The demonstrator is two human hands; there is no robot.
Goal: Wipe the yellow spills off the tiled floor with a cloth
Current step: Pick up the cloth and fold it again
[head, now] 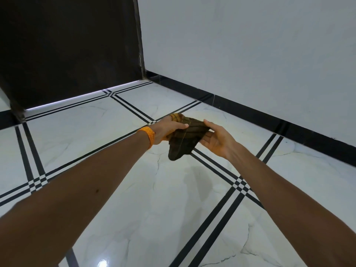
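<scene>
A dark brown striped cloth with yellow-stained edges hangs in the air between my two hands, above the white tiled floor. My left hand, with an orange band at the wrist, grips the cloth's left part with curled fingers. My right hand holds its right side, thumb on top and fingers underneath. A faint yellowish film shows on the tile just beyond the cloth. A dull smear lies on the tile below it.
The floor has white marble-look tiles with black triple-line borders. A white wall with a black skirting runs along the right. A dark door or panel stands at the back left.
</scene>
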